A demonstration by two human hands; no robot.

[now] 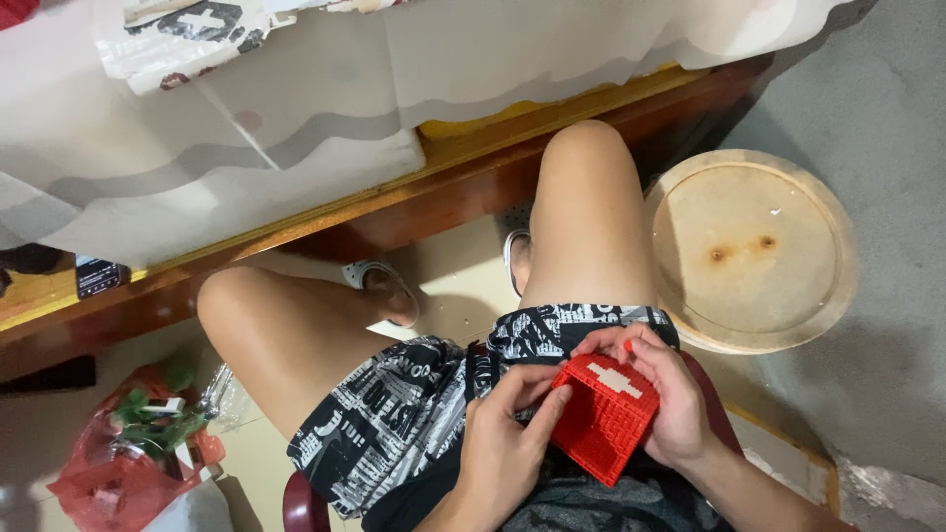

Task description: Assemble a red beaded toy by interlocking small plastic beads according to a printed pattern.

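My left hand [503,438] pinches the near corner of the red brick-built box [603,417] over my lap; my right hand [670,399] clasps its far side. Light, rigid, probably snaps apart – I'd grip the walls

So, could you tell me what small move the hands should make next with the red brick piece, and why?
Probably press down with the left hand fingertips while the right hand steadies: the red brick model sits tilted over the lap, gripped from both sides, left fingers on its edge.
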